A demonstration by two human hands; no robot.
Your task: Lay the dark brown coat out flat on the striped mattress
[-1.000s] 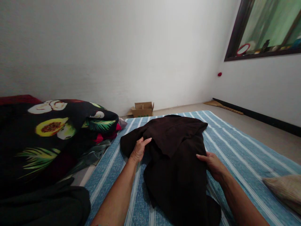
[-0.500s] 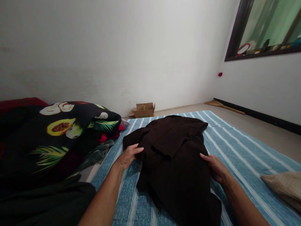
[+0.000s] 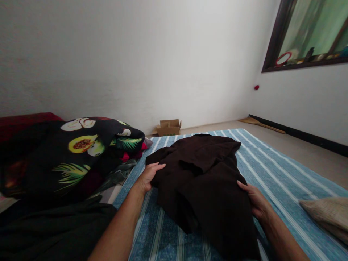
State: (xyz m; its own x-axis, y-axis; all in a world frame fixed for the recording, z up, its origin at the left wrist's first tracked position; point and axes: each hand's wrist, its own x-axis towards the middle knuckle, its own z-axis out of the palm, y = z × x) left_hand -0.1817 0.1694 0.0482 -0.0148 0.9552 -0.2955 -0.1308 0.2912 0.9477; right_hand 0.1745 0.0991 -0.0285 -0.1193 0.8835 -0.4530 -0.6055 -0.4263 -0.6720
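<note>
A dark brown garment point(image 3: 203, 177) lies partly folded on a blue striped sheet point(image 3: 272, 170). My left hand point(image 3: 148, 175) rests at the garment's left edge, fingers stretched and tucked against the cloth. On the right edge lies my right hand point(image 3: 257, 203), fingers flat along the fabric. Neither hand lifts the garment off the sheet.
A heap of clothes topped by a black fruit-print fabric point(image 3: 81, 148) sits to the left. A beige cushion point(image 3: 326, 214) lies at the right. A small cardboard box point(image 3: 169, 127) stands by the far wall, and a window point(image 3: 310, 32) is upper right.
My left hand slid from on top of the garment out to its left edge. The right hand moved slightly down the right side. The camera shifted a little left.
</note>
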